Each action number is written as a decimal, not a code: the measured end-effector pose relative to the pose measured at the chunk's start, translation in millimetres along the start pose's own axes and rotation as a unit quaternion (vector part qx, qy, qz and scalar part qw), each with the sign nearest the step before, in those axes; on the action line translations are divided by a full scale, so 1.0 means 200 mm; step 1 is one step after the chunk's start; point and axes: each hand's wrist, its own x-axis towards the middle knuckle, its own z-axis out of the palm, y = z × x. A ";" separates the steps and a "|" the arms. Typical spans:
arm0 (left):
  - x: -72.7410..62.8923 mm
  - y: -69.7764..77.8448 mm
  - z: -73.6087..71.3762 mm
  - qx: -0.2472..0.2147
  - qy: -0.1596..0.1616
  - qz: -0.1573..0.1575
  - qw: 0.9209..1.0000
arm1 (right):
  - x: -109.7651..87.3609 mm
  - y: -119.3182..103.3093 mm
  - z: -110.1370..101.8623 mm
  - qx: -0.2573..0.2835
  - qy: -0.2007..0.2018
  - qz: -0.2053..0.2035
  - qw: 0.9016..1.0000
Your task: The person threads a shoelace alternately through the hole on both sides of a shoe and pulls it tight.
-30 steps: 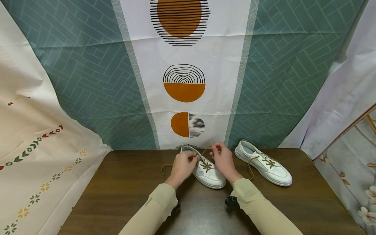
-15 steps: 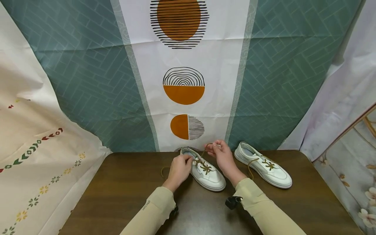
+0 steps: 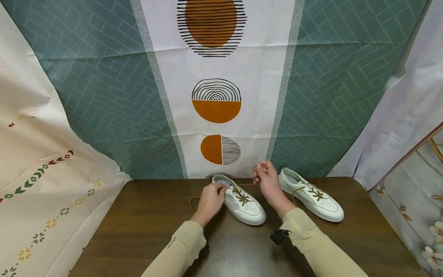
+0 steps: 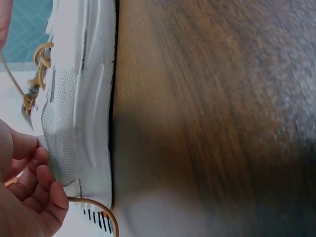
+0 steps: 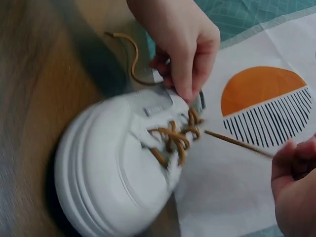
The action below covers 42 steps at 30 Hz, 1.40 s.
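A white shoe (image 3: 250, 212) with brown laces stands on the table between the two hands, toe toward the front right. At its collar, the left hand (image 3: 211, 201) has its fingers curled in a pinch. A loose brown shoelace end (image 4: 94, 201) comes out below those fingers in the left wrist view; the exact pinch spot is hidden. To the right, the raised right hand (image 3: 269, 182) pinches the other shoelace end (image 5: 239, 143), which runs straight from the top eyelets. In the right wrist view, the crossed lacing (image 5: 170, 140) covers the shoe's front.
A second white shoe (image 3: 322, 206) with brown laces stands to the right, near the right forearm. The brown wooden table (image 3: 131, 231) ends at a patterned cloth backdrop (image 3: 221, 150). Curtains (image 3: 52, 173) hang at the left side.
The right hand has moved right and away from the shoe, drawing its shoelace end out into a straight line. The left hand has shifted slightly left, staying at the shoe's collar.
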 end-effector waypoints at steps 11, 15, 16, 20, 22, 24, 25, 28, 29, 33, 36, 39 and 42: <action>0.00 0.00 0.00 0.001 0.007 0.002 1.000 | -0.03 0.08 -0.08 -0.487 -0.121 -0.094 0.860; 0.00 -0.01 0.01 0.000 0.008 0.003 1.000 | -0.03 0.10 -0.11 -0.557 -0.129 -0.130 0.810; 0.00 -0.01 0.01 0.001 0.009 0.003 1.000 | -0.03 0.10 -0.13 -0.564 -0.130 -0.136 0.804; -0.01 -0.01 0.00 0.002 0.012 -0.003 1.000 | -0.02 0.10 -0.17 -0.581 -0.120 -0.156 0.790; -0.01 -0.01 0.00 0.002 0.012 -0.004 1.000 | -0.01 0.09 -0.19 -0.585 -0.106 -0.163 0.788; -0.01 -0.01 0.00 0.001 0.012 -0.005 1.000 | -0.01 0.08 -0.20 -0.585 -0.091 -0.164 0.789; -0.01 -0.01 0.00 0.002 0.011 -0.005 1.000 | 0.00 0.07 -0.21 -0.585 -0.085 -0.163 0.790; -0.01 -0.01 0.00 0.001 0.010 -0.006 1.000 | 0.00 0.06 -0.21 -0.583 -0.077 -0.153 0.794; -0.01 -0.01 0.00 0.001 0.011 -0.005 1.000 | 0.00 0.06 -0.22 -0.582 -0.077 -0.148 0.796; -0.01 -0.01 0.01 0.001 0.012 -0.003 1.000 | -0.01 0.07 -0.22 -0.584 -0.078 -0.138 0.796; -0.01 -0.01 0.01 0.000 0.010 0.000 1.000 | -0.01 0.08 -0.23 -0.586 -0.075 -0.138 0.795; -0.01 -0.01 0.01 -0.003 0.005 0.000 1.000 | -0.01 0.09 -0.24 -0.587 -0.073 -0.139 0.794; 0.00 -0.01 0.00 -0.003 0.002 -0.002 1.000 | -0.01 0.09 -0.24 -0.587 -0.074 -0.137 0.795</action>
